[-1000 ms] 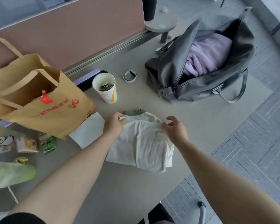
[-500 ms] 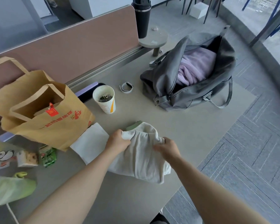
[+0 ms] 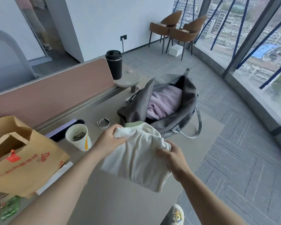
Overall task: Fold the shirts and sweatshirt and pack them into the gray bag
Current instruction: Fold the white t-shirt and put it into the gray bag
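Observation:
A folded white shirt [image 3: 139,158] with a pale green collar hangs above the desk [image 3: 120,200], lifted off its surface. My left hand [image 3: 111,140] grips its upper left corner and my right hand [image 3: 172,157] grips its right edge. Just beyond the shirt the gray bag [image 3: 188,108] lies open on the desk's far right. A lilac sweatshirt [image 3: 164,101] is bundled inside it. The shirt's top edge overlaps the bag's near rim in view.
A paper cup [image 3: 79,138] stands left of the shirt, a wristband [image 3: 104,122] beyond it. A brown paper bag [image 3: 23,158] fills the left. A black tumbler [image 3: 114,64] sits on a small round shelf [image 3: 128,80] by the pink divider [image 3: 55,95]. The desk's edge runs on the right, above carpet.
Both hands have lifted the folded white shirt off the desk and carried it up and away, toward the gray bag. The camera has tilted up, showing the room.

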{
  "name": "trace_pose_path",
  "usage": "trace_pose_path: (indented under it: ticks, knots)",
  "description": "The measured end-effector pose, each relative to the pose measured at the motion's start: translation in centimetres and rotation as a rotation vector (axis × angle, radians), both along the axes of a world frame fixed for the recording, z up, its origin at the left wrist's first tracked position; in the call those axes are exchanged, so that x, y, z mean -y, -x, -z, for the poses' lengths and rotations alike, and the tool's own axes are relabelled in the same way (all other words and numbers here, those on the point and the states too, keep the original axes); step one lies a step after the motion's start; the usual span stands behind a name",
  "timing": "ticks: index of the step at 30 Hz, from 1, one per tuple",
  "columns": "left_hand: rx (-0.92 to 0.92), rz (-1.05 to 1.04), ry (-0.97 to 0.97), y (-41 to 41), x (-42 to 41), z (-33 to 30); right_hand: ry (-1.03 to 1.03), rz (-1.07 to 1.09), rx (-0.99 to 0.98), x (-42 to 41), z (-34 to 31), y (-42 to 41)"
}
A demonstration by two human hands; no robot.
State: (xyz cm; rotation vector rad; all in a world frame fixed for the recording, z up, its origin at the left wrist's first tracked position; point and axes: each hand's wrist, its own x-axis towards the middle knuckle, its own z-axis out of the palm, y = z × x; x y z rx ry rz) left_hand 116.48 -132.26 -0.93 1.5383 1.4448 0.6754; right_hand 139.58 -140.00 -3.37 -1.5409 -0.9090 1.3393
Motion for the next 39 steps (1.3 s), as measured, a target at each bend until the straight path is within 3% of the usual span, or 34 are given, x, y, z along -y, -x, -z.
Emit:
trace_pose_path:
  ticks: [6, 11, 17, 22, 26, 30, 32, 36, 39]
  knots:
    - [-0.023, -0.061, -0.188, -10.7, -7.2, -4.7, -0.113, 0.045, -0.001, -7.2, -3.4, -9.5]
    - [-0.177, -0.094, -0.267, -18.1, -12.8, -8.4, -0.177, 0.069, 0.008, -12.3, -6.5, -14.8]
    - [-0.360, -0.090, -0.270, -23.1, -20.1, -10.7, -0.180, 0.140, -0.017, -18.8, -7.7, -17.0]
    - [-0.495, -0.020, -0.147, -24.7, -24.6, -9.1, -0.099, 0.170, 0.012, -23.0, -6.6, -16.7]
    - [-0.573, 0.044, -0.095, -25.0, -27.1, -5.6, -0.083, 0.101, 0.182, -25.0, -4.6, -16.9]
    - [-0.685, 0.180, -0.105, -24.4, -27.6, -2.3, -0.096, -0.178, 0.704, -26.5, -2.4, -17.8]
    - [-0.757, 0.232, -0.158, -24.1, -27.3, -1.2, -0.058, -0.309, 0.875, -26.8, -1.3, -18.7]
    - [-0.876, 0.347, -0.379, -23.5, -25.6, -0.3, 0.040, -0.416, 1.058, -26.4, -0.5, -19.9]
    - [-0.965, 0.540, -0.278, -22.3, -25.0, 1.2, 0.063, -0.460, 1.119, -26.0, -0.2, -19.8]
